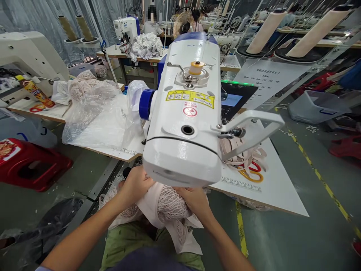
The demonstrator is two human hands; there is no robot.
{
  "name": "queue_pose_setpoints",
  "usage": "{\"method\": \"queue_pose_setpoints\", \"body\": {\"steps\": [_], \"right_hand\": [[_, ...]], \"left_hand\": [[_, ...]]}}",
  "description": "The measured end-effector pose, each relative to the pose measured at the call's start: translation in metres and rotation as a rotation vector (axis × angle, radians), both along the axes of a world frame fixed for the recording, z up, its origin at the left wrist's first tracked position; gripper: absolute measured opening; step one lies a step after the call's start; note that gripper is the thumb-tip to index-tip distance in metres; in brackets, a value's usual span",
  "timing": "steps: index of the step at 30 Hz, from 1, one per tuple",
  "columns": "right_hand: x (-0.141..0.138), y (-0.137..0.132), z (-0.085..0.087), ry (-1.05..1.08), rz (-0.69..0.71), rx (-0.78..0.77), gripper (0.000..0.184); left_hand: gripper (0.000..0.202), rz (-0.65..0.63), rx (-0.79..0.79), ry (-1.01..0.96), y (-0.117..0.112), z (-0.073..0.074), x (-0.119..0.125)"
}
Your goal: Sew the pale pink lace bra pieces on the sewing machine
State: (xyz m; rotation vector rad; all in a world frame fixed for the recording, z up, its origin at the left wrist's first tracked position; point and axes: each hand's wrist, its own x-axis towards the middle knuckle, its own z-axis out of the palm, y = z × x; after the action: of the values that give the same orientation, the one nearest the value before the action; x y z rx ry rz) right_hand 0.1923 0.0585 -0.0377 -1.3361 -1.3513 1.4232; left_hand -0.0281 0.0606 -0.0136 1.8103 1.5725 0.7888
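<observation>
A pale pink lace bra (pixel 172 203) with a rounded cup and smooth fabric edges hangs over my lap, below the head of a white sewing machine (pixel 183 158). My left hand (pixel 138 184) grips its left side, close to the machine's front end. On the other side, my right hand (pixel 196 201) holds the fabric beside the cup, thumb on top. The machine head hides the fingertips of both hands, along with the needle and presser foot.
Right on the worktable (pixel 282 188) lie pale straps (pixel 239 150) and orange-handled scissors (pixel 252 175). Plastic bags (pixel 96 120) and a drink bottle (pixel 38 92) are at left. A red stool (pixel 34 162) stands on the floor. Thread cones (pixel 266 32) rise at back right. Other people sit farther back.
</observation>
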Motion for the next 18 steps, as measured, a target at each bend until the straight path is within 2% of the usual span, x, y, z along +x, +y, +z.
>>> {"method": "queue_pose_setpoints", "body": {"steps": [2, 4, 6, 8, 10, 13, 15, 18], "right_hand": [[0.0, -0.002, -0.015, 0.054, 0.007, -0.012, 0.044], [0.0, -0.006, -0.033, 0.126, 0.05, 0.007, 0.061], [0.0, -0.013, -0.049, 0.224, 0.161, 0.02, 0.081], [0.003, -0.02, -0.059, 0.328, 0.342, -0.025, 0.092], [0.009, -0.027, -0.066, 0.392, 0.53, -0.124, 0.085], [0.022, -0.037, -0.072, 0.388, 0.652, -0.269, 0.051], [0.032, -0.043, -0.076, 0.364, 0.598, -0.344, 0.041], [0.041, -0.053, -0.08, 0.364, 0.41, -0.412, 0.044]], "left_hand": [[0.009, 0.006, 0.008, 0.0, -0.001, 0.003, 0.0], [0.007, 0.014, 0.013, 0.005, 0.0, 0.006, -0.003], [0.007, 0.019, 0.014, 0.013, 0.0, 0.007, -0.006], [0.007, 0.025, 0.018, 0.016, 0.001, 0.007, -0.009], [0.007, 0.034, 0.028, 0.013, 0.001, 0.007, -0.009], [0.01, 0.039, 0.035, 0.006, 0.002, 0.009, -0.008], [0.009, 0.034, 0.032, 0.003, 0.001, 0.013, -0.006], [0.009, 0.025, 0.023, -0.005, 0.0, 0.018, -0.002]]}}
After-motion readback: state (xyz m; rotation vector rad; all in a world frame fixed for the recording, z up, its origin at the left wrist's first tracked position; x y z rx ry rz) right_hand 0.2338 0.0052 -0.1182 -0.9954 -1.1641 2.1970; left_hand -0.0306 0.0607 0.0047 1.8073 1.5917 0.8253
